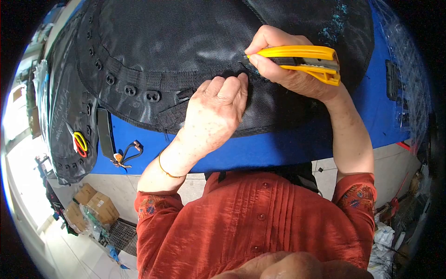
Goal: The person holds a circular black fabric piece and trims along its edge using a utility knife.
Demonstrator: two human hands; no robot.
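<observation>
A large rounded piece of black mesh fabric (176, 37) lies over the table, with a black webbing band (162, 80) stitched along its curve. Several black two-hole plastic fittings (130, 90) sit along its near border. Curled down onto the band, my left hand (216, 104) is closed, gripping the black fabric; its fingertips are mostly hidden. My right hand (288, 65) is closed around a yellow utility knife (320, 53). The knife's front end points left, pinched between thumb and fingers just above the fabric, beside my left fingers. Whether its blade touches the fabric I cannot tell.
Blue cloth (195, 156) covers the table. At the left lie a black phone-like slab (105, 132), scissors with red and yellow handles (80, 143) and a dark cord (134, 149). Cardboard boxes (102, 208) stand on the floor. Clear plastic wrap (413, 69) hangs at the right edge.
</observation>
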